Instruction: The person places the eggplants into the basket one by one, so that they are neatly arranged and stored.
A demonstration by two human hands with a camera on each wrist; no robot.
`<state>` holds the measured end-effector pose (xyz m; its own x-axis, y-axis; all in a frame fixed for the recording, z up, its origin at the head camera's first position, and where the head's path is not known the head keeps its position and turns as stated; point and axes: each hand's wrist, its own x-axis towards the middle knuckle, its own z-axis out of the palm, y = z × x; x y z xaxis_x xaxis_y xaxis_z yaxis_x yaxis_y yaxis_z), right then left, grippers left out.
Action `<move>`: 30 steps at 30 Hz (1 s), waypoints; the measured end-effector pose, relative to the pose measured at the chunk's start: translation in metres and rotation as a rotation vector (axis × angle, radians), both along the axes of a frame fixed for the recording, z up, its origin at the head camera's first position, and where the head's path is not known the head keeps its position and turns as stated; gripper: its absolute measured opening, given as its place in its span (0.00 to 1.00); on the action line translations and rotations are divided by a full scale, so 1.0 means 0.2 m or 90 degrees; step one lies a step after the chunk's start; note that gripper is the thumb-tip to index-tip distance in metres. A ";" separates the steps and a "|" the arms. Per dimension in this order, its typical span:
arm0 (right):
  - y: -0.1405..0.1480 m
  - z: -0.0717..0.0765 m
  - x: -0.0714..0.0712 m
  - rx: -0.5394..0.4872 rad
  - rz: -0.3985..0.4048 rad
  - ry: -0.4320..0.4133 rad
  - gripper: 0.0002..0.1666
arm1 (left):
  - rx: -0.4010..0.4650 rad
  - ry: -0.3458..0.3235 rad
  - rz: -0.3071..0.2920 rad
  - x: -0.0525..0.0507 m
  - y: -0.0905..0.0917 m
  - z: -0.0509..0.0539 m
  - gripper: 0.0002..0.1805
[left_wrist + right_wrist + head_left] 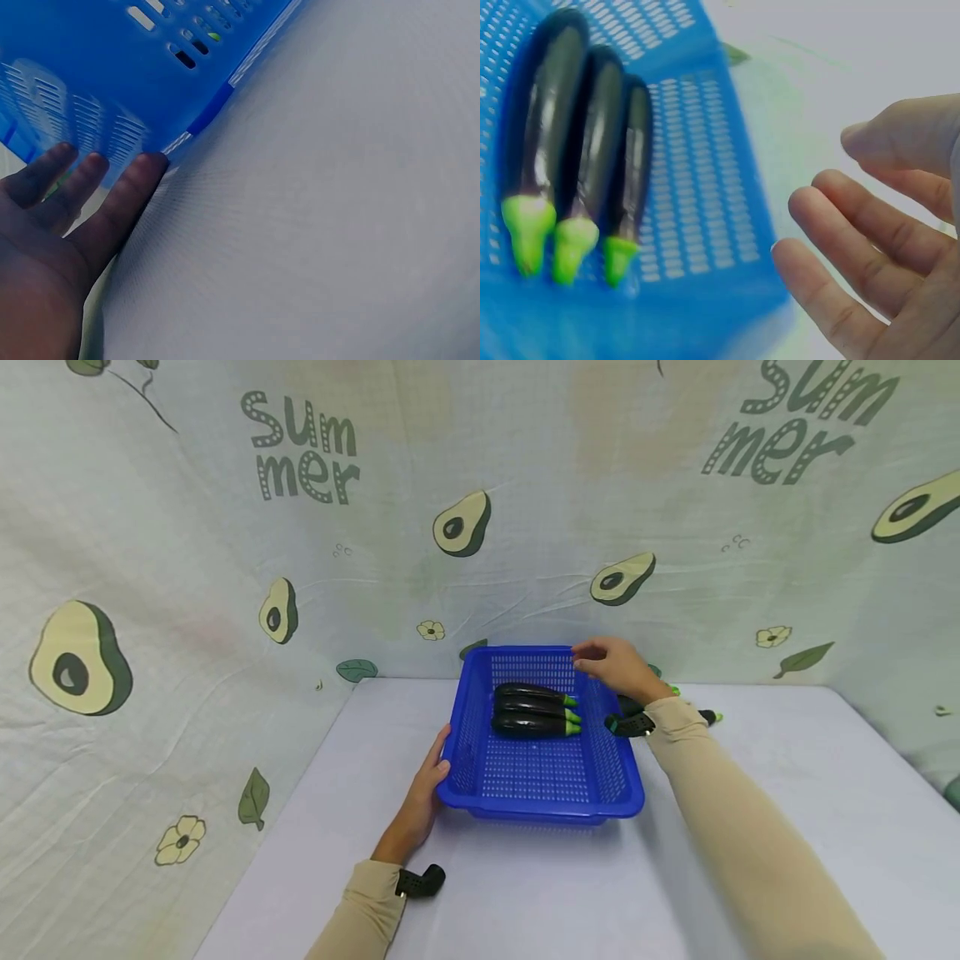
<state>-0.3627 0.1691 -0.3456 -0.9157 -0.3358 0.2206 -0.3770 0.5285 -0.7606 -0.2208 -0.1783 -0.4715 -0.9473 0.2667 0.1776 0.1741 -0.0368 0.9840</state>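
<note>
Left hand (pixel 423 785), spread, touches one basket (pixel 540 808) holding three eggplants (pixel 528 707); right hand (pixel 617 668), loosely spread, hovers near.

The basket (pixel 534 774) is blue, the eggplants (pixel 529 707) green-tipped black.

basket (pixel 536 808): 1; eggplants inside (pixel 531 707): 3; eggplants outside (pixel 628 705), partly hidden: at least 2; wrist devices (pixel 422 882): 2

Three eggplants (pixel 528 707) lie side by side in the rear of the basket (pixel 540 809) on the table (pixel 787 777). Others (pixel 628 705) lie right of it. The left hand (pixel 427 785) touches its left side; cloth (pixel 525 443) hangs behind.
</note>
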 end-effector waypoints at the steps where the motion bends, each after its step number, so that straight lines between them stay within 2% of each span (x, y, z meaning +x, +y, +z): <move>1: 0.03 0.00 0.01 -0.018 -0.004 -0.001 0.21 | -0.001 0.000 0.000 0.00 0.00 0.00 0.33; 5: 0.17 -0.03 0.05 -0.059 -0.027 -0.002 0.24 | -0.001 0.002 0.002 0.00 0.00 0.00 0.32; 16: 0.53 -0.19 0.25 -0.065 -0.128 -0.013 0.28 | -0.003 0.003 -0.005 0.00 0.00 0.00 0.32; 24: 0.65 -0.31 0.32 -0.026 -0.198 -0.008 0.29 | -0.003 0.015 -0.009 -0.01 -0.01 -0.01 0.33; 30: 0.68 -0.36 0.35 -0.018 -0.213 -0.012 0.30 | -0.006 0.009 -0.005 -0.01 -0.01 -0.02 0.32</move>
